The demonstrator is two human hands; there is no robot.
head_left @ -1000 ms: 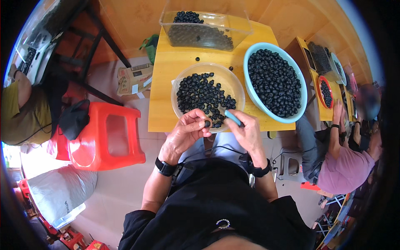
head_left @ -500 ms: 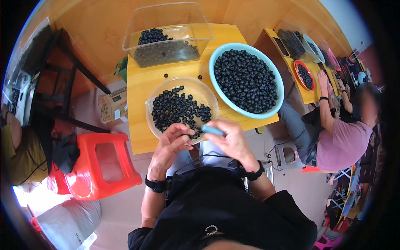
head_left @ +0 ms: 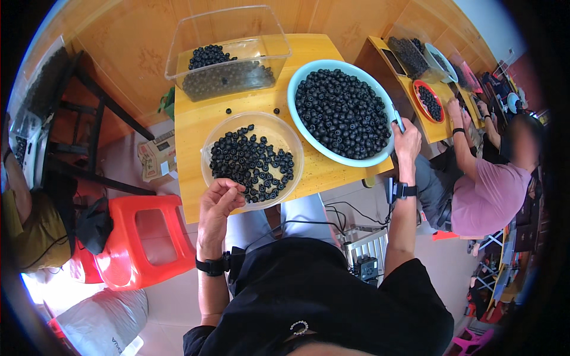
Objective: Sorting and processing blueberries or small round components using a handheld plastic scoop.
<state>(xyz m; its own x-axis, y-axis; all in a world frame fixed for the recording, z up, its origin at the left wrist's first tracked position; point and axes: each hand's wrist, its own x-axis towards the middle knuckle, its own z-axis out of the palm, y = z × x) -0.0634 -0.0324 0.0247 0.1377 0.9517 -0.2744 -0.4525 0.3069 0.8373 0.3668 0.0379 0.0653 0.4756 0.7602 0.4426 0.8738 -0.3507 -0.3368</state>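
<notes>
My left hand [head_left: 218, 200] is over the near left rim of a clear round bowl [head_left: 205, 155], thumb and fingertips pinched together. Whatever they may hold is too small to make out. Loose black beads [head_left: 237, 155], round and with holes, cover part of the bowl's bottom. Off to the right, my right hand [head_left: 407, 142] is closed around a slim teal tool [head_left: 399, 121] whose kind I cannot tell. That hand is at the right rim of a large light blue basin [head_left: 293, 121], which is heaped with black beads [head_left: 341, 113].
A clear rectangular bin [head_left: 270, 50] part full of beads stands at the back of the yellow table [head_left: 190, 127]. Two stray beads lie on the wood. A red stool [head_left: 139, 237] stands at left. At right, a person [head_left: 484, 202] works at another table with a red bowl [head_left: 428, 101].
My right hand has moved right, from over the round bowl to the basin's right rim, with the teal tool. My left hand remains pinched at the bowl, slightly lower and left in view.
</notes>
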